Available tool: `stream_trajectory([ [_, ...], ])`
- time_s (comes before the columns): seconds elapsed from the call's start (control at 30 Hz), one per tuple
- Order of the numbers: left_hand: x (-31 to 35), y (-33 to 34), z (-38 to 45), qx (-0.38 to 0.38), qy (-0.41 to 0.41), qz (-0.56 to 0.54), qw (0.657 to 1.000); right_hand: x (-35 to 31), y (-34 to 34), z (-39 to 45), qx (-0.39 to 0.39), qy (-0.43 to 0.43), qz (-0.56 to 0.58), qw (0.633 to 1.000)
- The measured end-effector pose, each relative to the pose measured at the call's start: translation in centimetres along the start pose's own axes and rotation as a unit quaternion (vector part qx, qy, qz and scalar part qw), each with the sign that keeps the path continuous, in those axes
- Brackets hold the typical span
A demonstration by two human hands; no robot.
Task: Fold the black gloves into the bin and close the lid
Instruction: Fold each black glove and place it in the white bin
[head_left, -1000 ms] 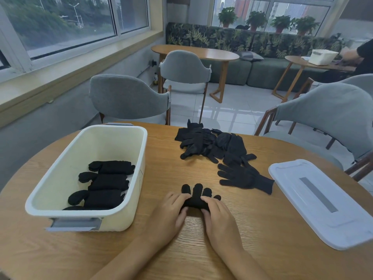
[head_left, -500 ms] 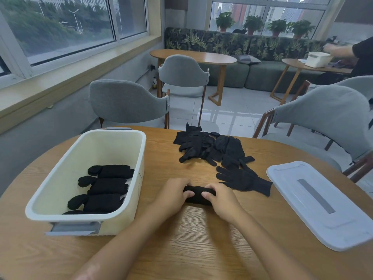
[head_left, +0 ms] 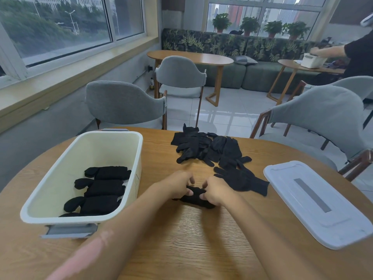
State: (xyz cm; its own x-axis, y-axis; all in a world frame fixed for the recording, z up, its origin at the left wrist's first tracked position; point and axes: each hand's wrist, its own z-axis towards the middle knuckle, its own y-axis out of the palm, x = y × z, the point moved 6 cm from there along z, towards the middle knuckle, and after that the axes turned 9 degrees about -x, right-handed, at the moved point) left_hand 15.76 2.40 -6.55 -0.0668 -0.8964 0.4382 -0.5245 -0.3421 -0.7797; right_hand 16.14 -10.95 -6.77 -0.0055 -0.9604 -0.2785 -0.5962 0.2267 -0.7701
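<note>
A folded black glove [head_left: 195, 197] lies on the wooden table in front of me. My left hand [head_left: 175, 184] and my right hand [head_left: 216, 190] both grip it, thumbs tucked into the bundle and fingers curled over its far side. A cream bin [head_left: 60, 174] stands open to the left, with several folded black gloves [head_left: 101, 190] laid in a row inside. One flat black glove [head_left: 241, 179] lies just right of my hands. A pile of unfolded black gloves [head_left: 207, 147] sits further back. The white lid [head_left: 314, 201] lies flat on the table at the right.
Grey chairs [head_left: 125, 104] stand around the far side of the round table [head_left: 181, 239]. At the back right another person leans over a second bin on another table. Bare wood lies between my arms and the near edge.
The glove lay flat with its fingers showing beyond my hands. My hands rolled it over into a compact bundle and now hold it closer to me, with my thumbs pressed in.
</note>
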Motion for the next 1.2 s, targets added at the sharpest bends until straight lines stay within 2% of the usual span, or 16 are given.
stream_trajectory([
  [0.2,0.9,0.3,0.7,-0.035,-0.009,0.031,0.999,-1.4,-0.1,0.4,-0.023,-0.009,-0.051,0.998],
  [0.47,1.1,0.7,0.1,-0.038,-0.022,0.039,0.998,-1.0,0.0,-1.0,-0.013,-0.068,0.005,0.998],
  [0.67,1.2,0.6,-1.5,-0.018,-0.008,0.034,0.999,-0.9,0.4,-2.9,0.026,-0.095,0.053,0.994],
  [0.9,3.0,-2.2,-4.5,0.039,0.027,0.039,0.998,-1.9,-1.8,-6.0,0.066,-0.133,0.083,0.986],
  [1.2,2.3,-10.5,-13.4,0.099,0.060,0.038,0.993,-9.0,-6.6,-11.9,0.109,-0.237,0.089,0.961],
])
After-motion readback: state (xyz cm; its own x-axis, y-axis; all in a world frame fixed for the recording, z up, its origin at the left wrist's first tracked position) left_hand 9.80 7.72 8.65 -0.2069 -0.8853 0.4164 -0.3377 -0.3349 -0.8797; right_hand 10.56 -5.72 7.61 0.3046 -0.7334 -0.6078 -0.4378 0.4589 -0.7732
